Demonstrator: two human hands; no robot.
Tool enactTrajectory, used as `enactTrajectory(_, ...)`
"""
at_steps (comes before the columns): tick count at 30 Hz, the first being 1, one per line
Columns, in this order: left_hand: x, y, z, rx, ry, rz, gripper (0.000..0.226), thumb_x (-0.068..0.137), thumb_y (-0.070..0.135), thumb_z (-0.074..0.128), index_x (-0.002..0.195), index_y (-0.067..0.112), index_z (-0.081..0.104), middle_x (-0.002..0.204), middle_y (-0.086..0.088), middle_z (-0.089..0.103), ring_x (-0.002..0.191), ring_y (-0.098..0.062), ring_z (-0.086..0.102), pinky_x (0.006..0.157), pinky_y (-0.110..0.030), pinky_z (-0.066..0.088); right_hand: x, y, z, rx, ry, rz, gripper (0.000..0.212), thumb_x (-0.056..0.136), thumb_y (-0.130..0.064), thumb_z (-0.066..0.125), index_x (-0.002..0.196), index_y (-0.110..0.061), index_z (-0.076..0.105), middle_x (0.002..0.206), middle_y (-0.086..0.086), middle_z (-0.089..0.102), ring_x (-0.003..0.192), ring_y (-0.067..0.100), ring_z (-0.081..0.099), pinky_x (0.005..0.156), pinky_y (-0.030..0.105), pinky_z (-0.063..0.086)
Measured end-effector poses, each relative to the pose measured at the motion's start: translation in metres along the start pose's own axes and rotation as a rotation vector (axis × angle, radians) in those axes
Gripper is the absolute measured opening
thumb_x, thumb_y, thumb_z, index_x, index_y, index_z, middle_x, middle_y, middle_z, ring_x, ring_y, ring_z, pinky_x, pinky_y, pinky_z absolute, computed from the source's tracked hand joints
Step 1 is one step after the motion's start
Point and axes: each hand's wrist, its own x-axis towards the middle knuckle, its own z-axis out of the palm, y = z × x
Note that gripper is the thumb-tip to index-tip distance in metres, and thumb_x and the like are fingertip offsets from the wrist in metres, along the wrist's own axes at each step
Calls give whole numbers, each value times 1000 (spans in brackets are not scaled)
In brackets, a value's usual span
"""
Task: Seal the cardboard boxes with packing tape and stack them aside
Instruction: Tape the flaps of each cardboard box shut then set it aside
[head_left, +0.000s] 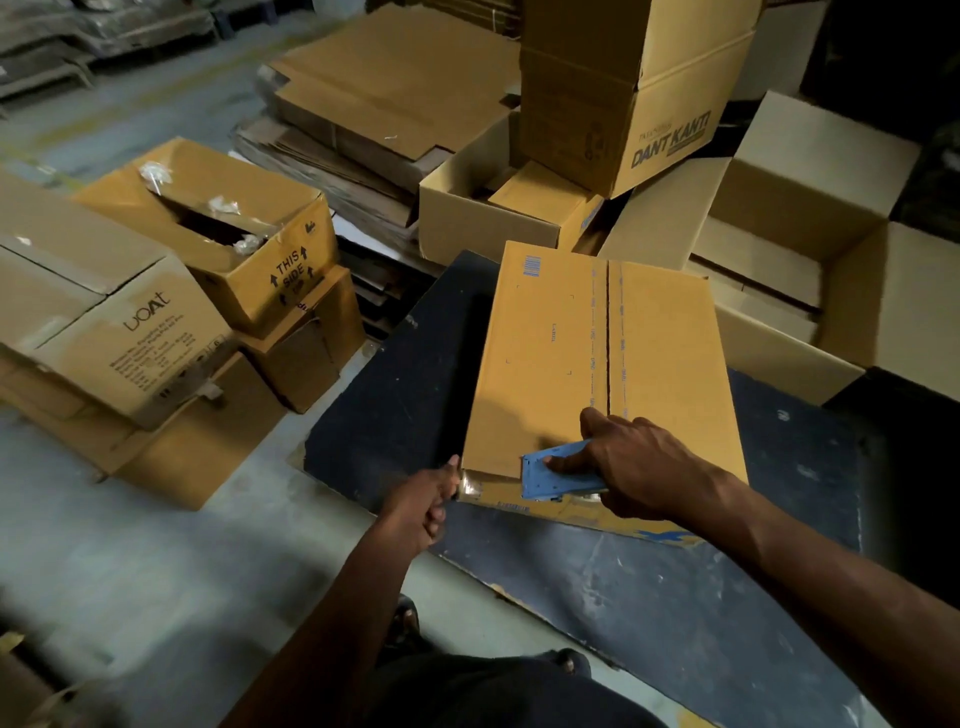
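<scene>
**Tape run starting at the near edge**

Nearest us, we are pinching the loose tape end against the near left corner of the box with our left hand, fingers curled. Our right hand is gripping the blue tape dispenser at the near edge, the box lying on the dark board. We are risking a crooked strip missing the centre seam; if the pinch slips, the tape could lift off.

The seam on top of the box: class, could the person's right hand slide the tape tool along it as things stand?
Probably yes. The right hand holds the tape tool at the box's near edge, and nothing lies on the seam.
</scene>
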Motion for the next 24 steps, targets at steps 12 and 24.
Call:
enactTrajectory(12,5,-4,-12,-114,-305,-278,47,84,55,76,58,20,58,58,8,47,44,-6,32,49,-20,15,3,-7,-7,-61,-52,7,69,99,-27,56,157,-49,29,118,1,38,104,26,56,73,34,35)
enactTrajectory(24,-36,15,13,1040,45,1515,53,93,47,71,135,15,65,134,2,65,121,-7,58,99,-26,48,5,-4,-14,-110,-133,-15,75,91,-23,61,153,-54,34,115,1,56,97,31,66,62,35,40)
